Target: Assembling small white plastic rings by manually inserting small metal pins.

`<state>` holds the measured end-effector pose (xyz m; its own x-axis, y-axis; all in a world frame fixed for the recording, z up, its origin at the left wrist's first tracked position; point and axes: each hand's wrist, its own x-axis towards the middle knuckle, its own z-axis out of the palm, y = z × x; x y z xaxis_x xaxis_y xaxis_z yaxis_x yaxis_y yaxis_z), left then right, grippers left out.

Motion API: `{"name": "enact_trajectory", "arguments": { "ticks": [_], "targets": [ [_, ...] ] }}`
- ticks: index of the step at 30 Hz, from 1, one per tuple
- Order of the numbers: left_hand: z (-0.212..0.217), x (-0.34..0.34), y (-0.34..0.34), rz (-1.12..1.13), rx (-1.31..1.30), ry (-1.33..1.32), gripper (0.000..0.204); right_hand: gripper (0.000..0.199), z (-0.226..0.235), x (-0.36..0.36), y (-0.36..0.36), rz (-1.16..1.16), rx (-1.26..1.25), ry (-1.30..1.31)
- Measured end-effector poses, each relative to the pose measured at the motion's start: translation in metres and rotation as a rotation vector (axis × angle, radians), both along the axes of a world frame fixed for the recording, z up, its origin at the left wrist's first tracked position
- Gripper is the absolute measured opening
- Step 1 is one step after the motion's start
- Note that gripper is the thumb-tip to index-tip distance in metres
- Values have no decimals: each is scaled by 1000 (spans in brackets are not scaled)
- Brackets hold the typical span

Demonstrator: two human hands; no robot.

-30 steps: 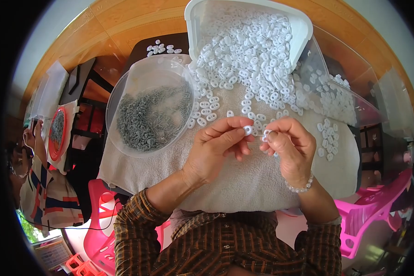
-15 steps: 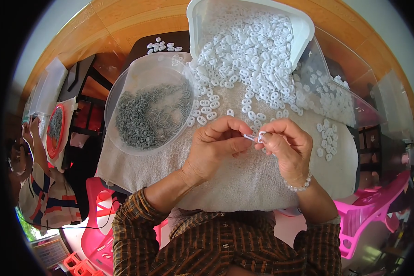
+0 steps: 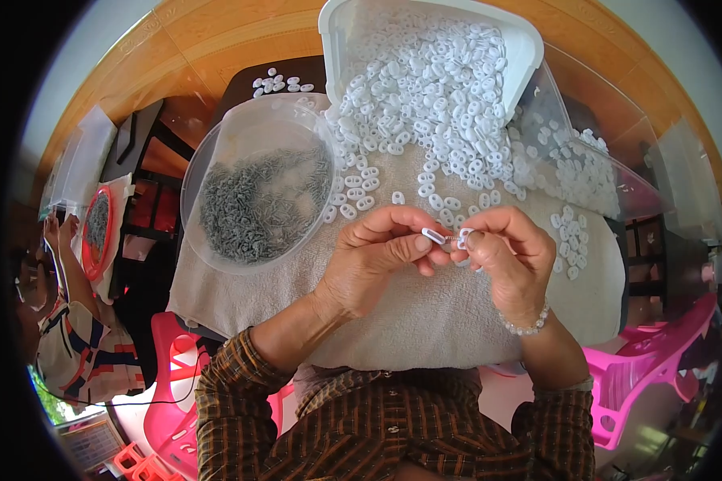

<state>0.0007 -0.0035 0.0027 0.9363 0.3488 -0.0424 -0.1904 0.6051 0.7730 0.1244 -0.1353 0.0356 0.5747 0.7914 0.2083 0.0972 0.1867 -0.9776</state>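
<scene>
My left hand (image 3: 373, 260) pinches a small white oval plastic piece (image 3: 434, 236) between thumb and fingers, its edge turned upward. Close beside it, my right hand (image 3: 505, 256) grips a white two-holed plastic piece (image 3: 464, 234). A thin metal part, perhaps a spring or screw, shows in the narrow gap between the two pieces; how it joins them I cannot tell. Both hands are over the beige towel (image 3: 393, 321). To the left, a round clear tub (image 3: 208, 258) holds a heap of tiny grey metal parts (image 3: 245, 212), too small to name exactly.
A white bin (image 3: 529, 60) lies tipped at the back, spilling many two-holed white pieces (image 3: 425, 104) onto the towel. A clear box (image 3: 618, 164) stands at right, near a small group of pieces (image 3: 569, 240). Pink chairs (image 3: 654, 365) flank the table. Another person's arm (image 3: 72, 264) is at far left.
My left hand has turned the oval piece so more of it shows, and a thin metal part now shows between it and the right hand's piece. My right hand has shifted slightly right.
</scene>
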Motion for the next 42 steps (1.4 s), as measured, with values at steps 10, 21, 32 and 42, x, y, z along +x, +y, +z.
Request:
{"name": "enact_trajectory", "arguments": {
  "ticks": [10,21,32,42],
  "targets": [
    [-1,-3,2,21,37,-11,22,9,2,1,-2,-3,-47,-116],
    [9,-2,-2,-7,74,84,23,5,2,-1,1,22,15,-9],
    [10,-2,0,-100,-52,139,26,5,-1,5,-3,-68,-43,-304],
    [10,-4,0,-124,14,101,26,3,6,2,0,-82,-7,-536]
  ]
}}
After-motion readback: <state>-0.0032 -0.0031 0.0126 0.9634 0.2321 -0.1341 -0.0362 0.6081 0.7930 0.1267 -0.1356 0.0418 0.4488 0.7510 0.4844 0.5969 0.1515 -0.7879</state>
